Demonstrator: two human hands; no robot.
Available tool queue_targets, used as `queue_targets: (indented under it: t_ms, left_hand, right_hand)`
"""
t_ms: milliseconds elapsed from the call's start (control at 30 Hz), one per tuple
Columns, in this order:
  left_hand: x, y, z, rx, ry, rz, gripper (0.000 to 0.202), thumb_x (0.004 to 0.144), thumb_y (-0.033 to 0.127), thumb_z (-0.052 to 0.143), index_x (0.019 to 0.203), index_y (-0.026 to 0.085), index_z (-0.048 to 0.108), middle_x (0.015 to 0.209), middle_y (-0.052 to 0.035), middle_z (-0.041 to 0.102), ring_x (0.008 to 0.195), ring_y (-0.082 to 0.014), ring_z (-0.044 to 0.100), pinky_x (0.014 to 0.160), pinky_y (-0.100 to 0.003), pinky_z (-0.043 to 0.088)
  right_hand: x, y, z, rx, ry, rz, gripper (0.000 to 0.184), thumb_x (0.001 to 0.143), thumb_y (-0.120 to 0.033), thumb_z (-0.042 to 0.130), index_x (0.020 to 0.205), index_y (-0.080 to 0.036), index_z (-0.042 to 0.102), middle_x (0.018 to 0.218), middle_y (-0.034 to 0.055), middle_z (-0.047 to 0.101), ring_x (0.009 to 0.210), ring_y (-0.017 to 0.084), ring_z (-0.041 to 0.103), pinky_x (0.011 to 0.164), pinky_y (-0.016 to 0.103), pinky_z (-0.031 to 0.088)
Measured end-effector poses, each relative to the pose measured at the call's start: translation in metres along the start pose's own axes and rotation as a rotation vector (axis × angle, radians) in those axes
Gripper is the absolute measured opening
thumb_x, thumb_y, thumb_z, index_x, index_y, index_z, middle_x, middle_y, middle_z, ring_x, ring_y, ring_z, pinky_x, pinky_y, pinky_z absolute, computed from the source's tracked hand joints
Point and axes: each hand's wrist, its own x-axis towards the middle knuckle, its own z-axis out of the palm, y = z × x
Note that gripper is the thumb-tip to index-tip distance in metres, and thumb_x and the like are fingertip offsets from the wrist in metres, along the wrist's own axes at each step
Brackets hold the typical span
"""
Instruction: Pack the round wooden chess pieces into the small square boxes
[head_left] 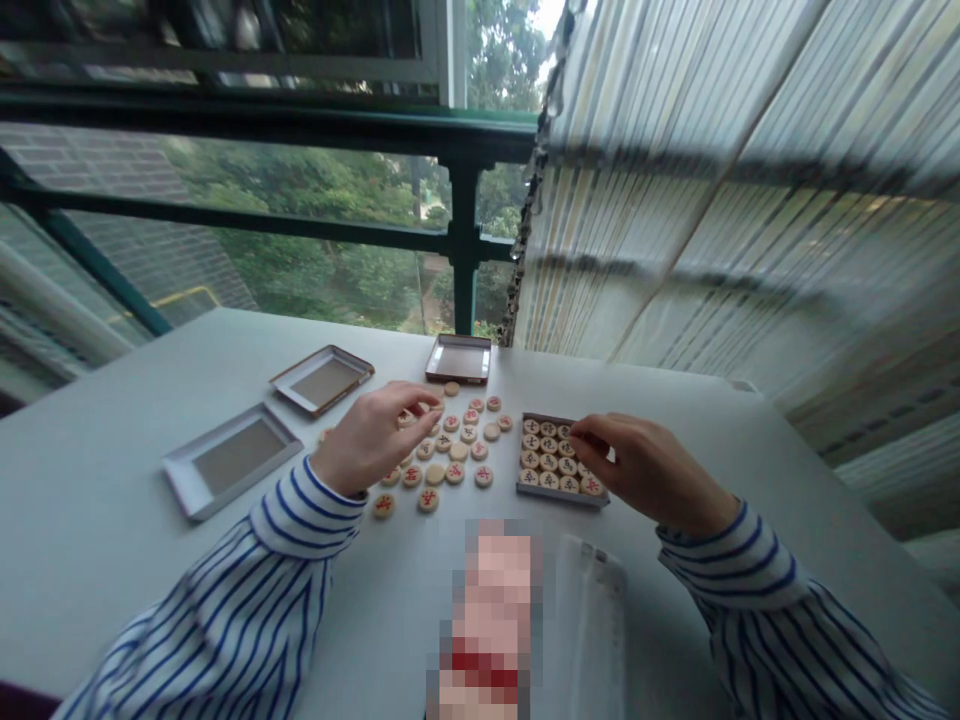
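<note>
Many round wooden xiangqi pieces (455, 472) with red or black characters lie loose in the middle of the white table; a few show blank faces. My left hand (367, 435) is over the left part of this spread, thumb and index finger drawn together; whether a piece is between them I cannot make out. To the right, a shallow box (562, 492) holds rows of xiangqi pieces, mostly with black characters showing. Above its right side is my right hand (652, 470), fingertips pinched close to the pieces. The fingers hide part of the box and whatever they may hold.
A shallow white tray (187, 490) lies at the left, with a brown-edged tray (322, 352) behind it. Another lid-like tray (459, 342) is at the back. A clear plastic sleeve (592, 640) and a blurred-out item (491, 610) lie in front. String curtains (675, 200) hang at right.
</note>
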Motion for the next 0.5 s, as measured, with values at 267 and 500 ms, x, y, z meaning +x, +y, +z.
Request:
queue_targets:
  t_ms: [267,500]
  left_hand:
    - [-0.036,-0.025,0.016,0.007,-0.015,0.115,0.017,0.080,0.028,0.049,0.075,0.016,0.059,0.075,-0.0040,0.063,0.071,-0.0147,0.058,0.067,-0.028,0.045]
    - [-0.049,-0.032,0.031,0.096,-0.150,0.234,0.011,0.074,0.027,0.057,0.079,0.018,0.060,0.076,-0.0041,0.064,0.075,-0.0176,0.058,0.069,-0.031,0.043]
  right_hand:
    - [0.004,-0.025,0.009,0.079,0.030,-0.098,0.017,0.084,-0.025,0.044,0.086,-0.018,0.060,0.078,0.0037,0.062,0.069,0.012,0.055,0.062,0.023,0.039]
    - [0.015,-0.051,0.027,0.049,0.000,-0.193,0.016,0.083,-0.022,0.045,0.086,-0.018,0.061,0.075,0.0040,0.063,0.069,0.013,0.055,0.063,0.025,0.038]
